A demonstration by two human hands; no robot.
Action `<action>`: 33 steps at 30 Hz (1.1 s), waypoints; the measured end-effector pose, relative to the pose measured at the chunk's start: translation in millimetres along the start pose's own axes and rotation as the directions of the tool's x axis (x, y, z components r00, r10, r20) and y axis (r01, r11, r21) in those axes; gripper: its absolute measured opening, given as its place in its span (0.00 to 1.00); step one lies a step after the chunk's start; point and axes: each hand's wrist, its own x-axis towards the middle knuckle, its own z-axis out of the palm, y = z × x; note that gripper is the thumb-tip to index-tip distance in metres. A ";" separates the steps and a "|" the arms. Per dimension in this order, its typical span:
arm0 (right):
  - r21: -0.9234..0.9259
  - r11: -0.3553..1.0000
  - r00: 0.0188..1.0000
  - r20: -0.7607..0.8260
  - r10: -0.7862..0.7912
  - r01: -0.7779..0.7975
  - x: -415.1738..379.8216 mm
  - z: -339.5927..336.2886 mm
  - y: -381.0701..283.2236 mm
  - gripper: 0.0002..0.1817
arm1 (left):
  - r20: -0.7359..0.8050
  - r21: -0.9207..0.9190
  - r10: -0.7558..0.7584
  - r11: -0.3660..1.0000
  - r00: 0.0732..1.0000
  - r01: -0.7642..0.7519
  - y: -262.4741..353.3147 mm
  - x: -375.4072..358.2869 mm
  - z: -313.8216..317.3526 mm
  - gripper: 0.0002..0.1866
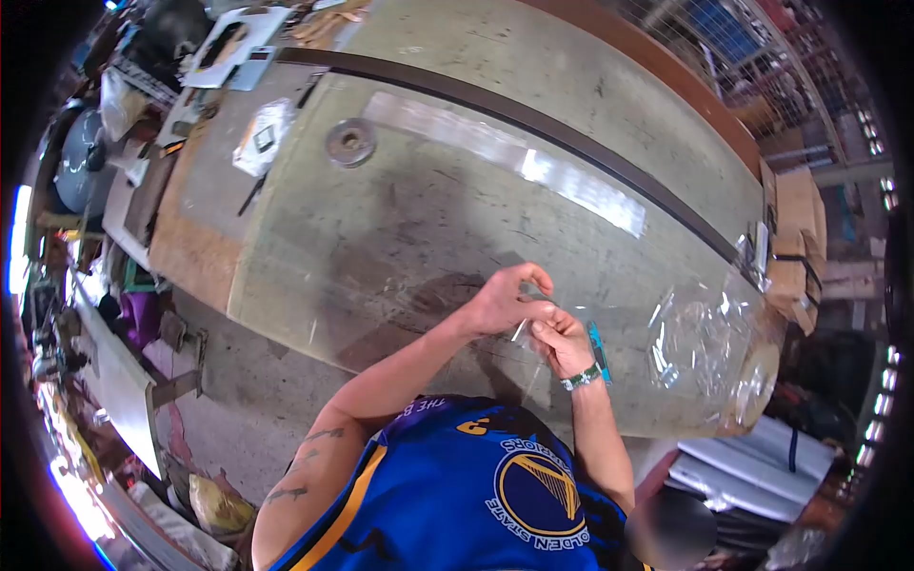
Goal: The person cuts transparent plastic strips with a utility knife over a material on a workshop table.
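A small clear plastic sleeve (pixel 526 328), thin and see-through with a bright glint along one edge, is pinched between the fingertips of both hands above the grey worktop (pixel 400 219). It hangs roughly upright, edge on. Just right of it lies a narrow blue strip (pixel 599 348), partly hidden by the wrist.

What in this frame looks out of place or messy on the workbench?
Crumpled clear plastic wrap lies loose at the table edge, beside the hands. The left hand and right hand pinch a thin clear strip. Nothing looks spilled or broken.
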 end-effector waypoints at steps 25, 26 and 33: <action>-0.805 0.593 0.849 -0.299 -0.435 0.021 168.0 -236.4 -148.9 0.07 | -0.544 0.819 0.323 0.403 0.774 0.408 89.4 117.9 -365.7 0.12; -0.811 0.584 0.844 -0.293 -0.449 0.029 173.3 -235.7 -148.0 0.07 | -0.563 0.819 0.317 0.336 0.764 0.464 84.5 118.6 -366.3 0.15; -0.833 0.547 0.875 -0.203 -0.439 0.081 195.8 -279.2 -132.1 0.07 | -0.544 0.838 0.505 0.355 0.669 0.414 69.7 111.2 -368.0 0.20</action>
